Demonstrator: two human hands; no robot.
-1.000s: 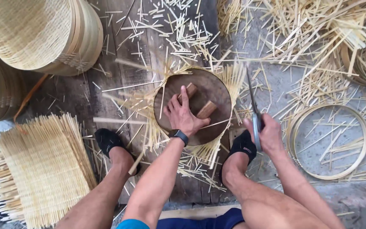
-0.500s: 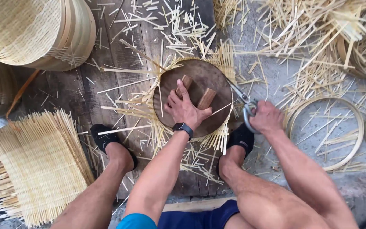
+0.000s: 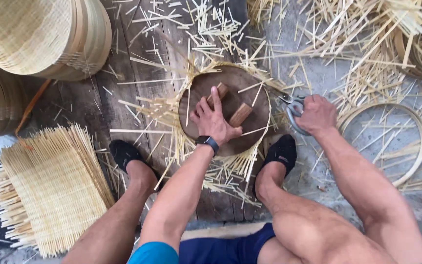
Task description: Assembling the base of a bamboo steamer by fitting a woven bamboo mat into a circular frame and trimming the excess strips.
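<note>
A round dark wooden disc lies on the plank floor, on top of a woven bamboo mat whose loose strip ends stick out around it. My left hand presses flat on the disc, fingers spread between two small wooden blocks. My right hand grips metal shears at the disc's right edge, blades pointing toward the protruding strips. A dark watch sits on my left wrist.
Stacked woven round baskets stand at the upper left. A pile of flat woven bamboo mats lies at the lower left. Bamboo hoops and scattered strip offcuts cover the right and top. My feet in black shoes flank the disc.
My right hand has swung the shears from upright, away from the disc, down to the disc's right edge. My left hand stays pressed on the disc.
</note>
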